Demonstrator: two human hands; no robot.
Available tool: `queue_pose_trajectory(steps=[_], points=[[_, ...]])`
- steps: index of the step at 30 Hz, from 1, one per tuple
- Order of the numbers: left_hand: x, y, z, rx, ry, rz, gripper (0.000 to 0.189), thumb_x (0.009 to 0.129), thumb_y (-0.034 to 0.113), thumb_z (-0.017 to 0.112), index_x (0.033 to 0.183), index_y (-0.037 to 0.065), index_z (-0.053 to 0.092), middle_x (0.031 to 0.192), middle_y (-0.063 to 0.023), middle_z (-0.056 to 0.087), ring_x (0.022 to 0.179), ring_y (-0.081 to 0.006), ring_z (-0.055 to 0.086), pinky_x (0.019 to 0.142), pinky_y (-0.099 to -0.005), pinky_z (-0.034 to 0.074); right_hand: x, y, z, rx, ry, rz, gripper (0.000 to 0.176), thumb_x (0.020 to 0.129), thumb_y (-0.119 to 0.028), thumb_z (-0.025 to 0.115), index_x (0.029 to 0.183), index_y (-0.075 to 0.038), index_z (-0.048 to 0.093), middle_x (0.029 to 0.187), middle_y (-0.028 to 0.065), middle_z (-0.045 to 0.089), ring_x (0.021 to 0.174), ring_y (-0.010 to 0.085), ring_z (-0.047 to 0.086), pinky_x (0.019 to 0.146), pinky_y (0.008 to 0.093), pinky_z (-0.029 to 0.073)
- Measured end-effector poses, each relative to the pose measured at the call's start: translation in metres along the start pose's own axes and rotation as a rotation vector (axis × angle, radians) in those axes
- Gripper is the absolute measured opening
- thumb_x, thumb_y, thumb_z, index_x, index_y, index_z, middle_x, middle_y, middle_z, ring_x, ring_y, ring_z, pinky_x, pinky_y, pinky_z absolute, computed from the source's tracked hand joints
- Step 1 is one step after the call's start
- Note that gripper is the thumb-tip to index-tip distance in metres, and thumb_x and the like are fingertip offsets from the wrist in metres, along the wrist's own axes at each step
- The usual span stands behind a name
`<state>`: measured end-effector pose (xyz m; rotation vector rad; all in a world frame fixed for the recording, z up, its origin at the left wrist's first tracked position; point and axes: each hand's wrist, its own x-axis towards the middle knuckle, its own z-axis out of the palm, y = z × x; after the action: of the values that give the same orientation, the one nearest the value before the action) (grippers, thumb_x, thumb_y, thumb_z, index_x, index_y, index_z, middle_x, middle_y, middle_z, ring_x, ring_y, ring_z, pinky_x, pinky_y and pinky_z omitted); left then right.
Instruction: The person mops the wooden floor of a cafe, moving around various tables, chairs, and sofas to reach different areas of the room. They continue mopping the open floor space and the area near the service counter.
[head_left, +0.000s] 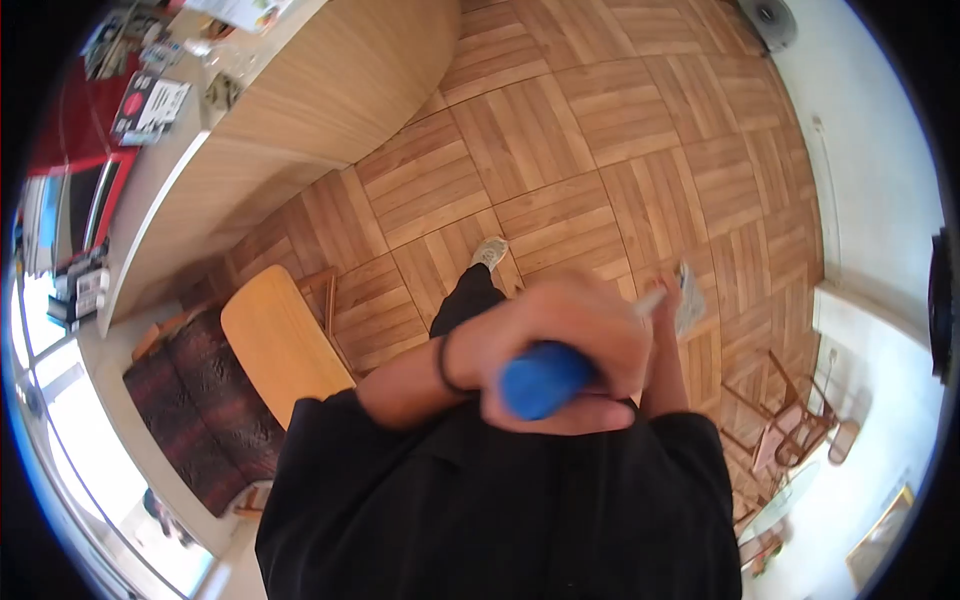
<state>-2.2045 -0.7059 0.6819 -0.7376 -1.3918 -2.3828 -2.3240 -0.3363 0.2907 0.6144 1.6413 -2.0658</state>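
My left hand, with a dark band at its wrist, is closed around the top of a mop whose rounded blue handle end points up at me. Lower on the pale shaft, my right hand is wrapped round it, small and blurred. Past that hand, a whitish-grey mop head shows on the wooden floor, partly hidden by my hand and arm. One shoe stands forward on the floor.
A curved wooden counter with boxes and papers rises at upper left. A wooden-topped table and dark patterned seat stand to the left. Wooden chairs are at right by the white wall. A fan-like round object sits top right.
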Motion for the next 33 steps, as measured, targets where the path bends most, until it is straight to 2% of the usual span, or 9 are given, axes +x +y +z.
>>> queue_pose_trajectory(steps=[4,8,10,12,15,18,23,29,33], points=[[-0.013,0.070,-0.048,0.149,-0.136,0.030,0.018,0.081,0.009,0.074,0.075,0.004,0.058,0.062,-0.0066,0.056,0.053,-0.0264,0.058,0.050,-0.0371,0.045,-0.006,-0.024,0.155,0.007,-0.189,-0.089,0.017,0.082,-0.014,0.062,0.069,-0.013,0.051,0.067,-0.0011,0.045,0.062,0.0112,0.047,0.057,0.0277,0.040],[-0.026,0.135,-0.070,0.335,-0.281,0.084,0.019,0.085,0.013,0.073,0.080,0.006,0.057,0.060,-0.0023,0.056,0.048,-0.0177,0.058,0.046,-0.0300,0.048,-0.008,-0.013,0.260,-0.997,-0.199,-1.022,0.022,0.071,-0.011,0.064,0.061,-0.011,0.044,0.061,0.0045,0.043,0.059,0.0183,0.046,0.056,0.0333,0.036],[-0.033,0.160,-0.071,0.455,-0.297,0.216,0.019,0.085,0.015,0.074,0.081,0.009,0.057,0.056,0.0011,0.054,0.046,-0.0137,0.058,0.042,-0.0244,0.043,-0.042,-0.031,0.316,-0.893,-0.226,-0.985,0.022,0.064,-0.013,0.067,0.061,-0.010,0.045,0.059,0.0091,0.046,0.061,0.0264,0.050,0.057,0.0377,0.038],[-0.041,0.190,-0.065,0.542,-0.326,0.212,0.031,0.083,0.035,0.074,0.075,0.017,0.049,0.052,0.0087,0.045,0.041,-0.0056,0.049,0.039,-0.0238,0.032,-0.048,-0.021,0.348,-0.874,-0.317,-0.966,0.021,0.065,-0.020,0.071,0.063,-0.012,0.052,0.064,0.0087,0.055,0.070,0.0295,0.058,0.064,0.0421,0.042],[-0.028,0.220,-0.023,0.615,-0.497,0.096,0.026,0.101,0.027,0.039,0.087,0.006,0.045,0.060,-0.0004,0.035,0.048,-0.0126,0.035,0.047,-0.0324,0.040,-0.068,-0.004,0.376,-0.758,-0.435,-0.976,0.018,0.066,-0.025,0.074,0.071,-0.013,0.061,0.070,0.0092,0.062,0.081,0.0325,0.064,0.071,0.0478,0.045],[-0.044,0.221,0.008,0.652,-0.258,0.160,0.025,0.100,0.025,0.037,0.081,0.009,0.044,0.060,-0.0005,0.034,0.047,-0.0124,0.036,0.043,-0.0320,0.039,-0.099,0.003,0.372,-0.936,-0.470,-0.911,0.021,0.068,-0.022,0.074,0.073,-0.011,0.056,0.077,0.0094,0.061,0.080,0.0311,0.063,0.075,0.0456,0.045],[-0.049,0.200,0.017,0.312,-0.423,0.324,0.025,0.098,0.028,0.046,0.080,0.012,0.041,0.057,0.0016,0.035,0.047,-0.0110,0.038,0.044,-0.0292,0.040,-0.140,0.005,0.306,-1.005,-0.360,-0.705,0.021,0.070,-0.025,0.074,0.077,-0.013,0.058,0.087,0.0087,0.064,0.094,0.0325,0.062,0.086,0.0540,0.040],[-0.078,0.155,0.095,0.003,-0.454,0.300,0.023,0.095,0.031,0.050,0.085,0.012,0.041,0.057,0.0007,0.036,0.046,-0.0108,0.034,0.045,-0.0288,0.035,-0.209,0.027,0.169,-0.968,-0.083,-0.648,0.018,0.071,-0.024,0.073,0.079,-0.013,0.061,0.089,0.0078,0.064,0.096,0.0317,0.063,0.088,0.0515,0.040],[-0.120,0.152,0.111,0.084,-0.244,0.229,0.030,0.079,0.033,0.075,0.074,0.017,0.049,0.048,0.0103,0.043,0.041,-0.0025,0.040,0.045,-0.0196,0.033,-0.269,0.064,0.085,-0.965,0.134,-0.629,0.016,0.071,-0.024,0.072,0.081,-0.014,0.065,0.090,0.0084,0.067,0.095,0.0314,0.064,0.087,0.0506,0.043]])
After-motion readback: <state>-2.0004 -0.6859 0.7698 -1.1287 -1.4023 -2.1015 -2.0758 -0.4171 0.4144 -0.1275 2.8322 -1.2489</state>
